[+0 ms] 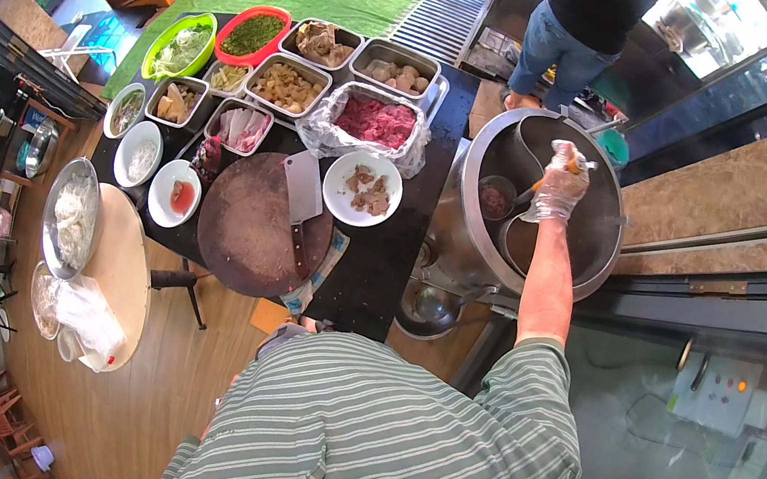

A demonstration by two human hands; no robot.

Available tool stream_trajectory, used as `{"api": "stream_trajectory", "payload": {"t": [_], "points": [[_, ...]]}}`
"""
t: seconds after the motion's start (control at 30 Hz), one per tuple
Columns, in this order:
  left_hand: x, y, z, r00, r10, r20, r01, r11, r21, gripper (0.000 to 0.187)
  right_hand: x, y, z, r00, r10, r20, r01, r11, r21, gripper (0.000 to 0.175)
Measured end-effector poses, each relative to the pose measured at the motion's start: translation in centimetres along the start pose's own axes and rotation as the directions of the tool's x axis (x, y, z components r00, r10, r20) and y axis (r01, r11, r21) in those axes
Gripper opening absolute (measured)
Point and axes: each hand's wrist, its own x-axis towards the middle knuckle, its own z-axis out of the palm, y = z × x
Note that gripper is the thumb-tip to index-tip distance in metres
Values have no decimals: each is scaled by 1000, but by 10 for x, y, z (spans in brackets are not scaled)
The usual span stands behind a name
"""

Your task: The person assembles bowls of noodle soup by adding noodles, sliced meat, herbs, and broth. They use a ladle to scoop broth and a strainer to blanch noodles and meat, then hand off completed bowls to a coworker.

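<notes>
My right hand point(561, 185), in a clear plastic glove, grips the orange-yellow handle of a ladle or strainer point(495, 199) over a large steel boiling pot point(470, 178). Pinkish-brown meat sits in the bowl of that tool, inside the pot. Curved metal walls divide the pot's interior. My left hand is out of view. Left of the pot, a white bowl point(330, 206) holds pieces of browned meat on the black table point(377, 276). A cleaver point(304, 188) lies flat on the round wooden chopping board point(243, 216), its handle towards me.
Raw minced meat point(376, 121) fills a plastic-lined tray. Several trays, a red basket point(283, 21) of chopped greens and a green basket point(212, 24) stand behind. A steel bowl of noodles point(75, 218) rests on a round stool point(134, 274). A person point(572, 43) stands beyond the pot.
</notes>
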Motion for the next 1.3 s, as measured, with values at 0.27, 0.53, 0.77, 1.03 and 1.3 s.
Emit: {"api": "stream_trajectory", "payload": {"t": [0.27, 0.53, 0.77, 1.03, 1.3], "points": [[5, 1, 3, 1000, 20, -3, -20, 999, 26, 58, 1, -11, -10, 998, 5, 70, 7, 985, -172, 31], [-11, -7, 1, 998, -11, -60, 11, 1000, 4, 57, -5, -22, -2, 997, 73, -3, -72, 979, -188, 35], [-11, 2, 8, 997, -26, -78, 24, 999, -31, 56, -7, -15, 1, 996, 27, 82, -15, 990, -140, 30], [-3, 2, 13, 996, -20, -89, 17, 999, -42, 56, -6, -12, -3, 989, 145, 40, -137, 978, -160, 30], [4, 9, 4, 996, -15, -82, 13, 1000, -21, 55, -9, -9, -6, 985, 148, 92, -140, 986, -87, 25]]}}
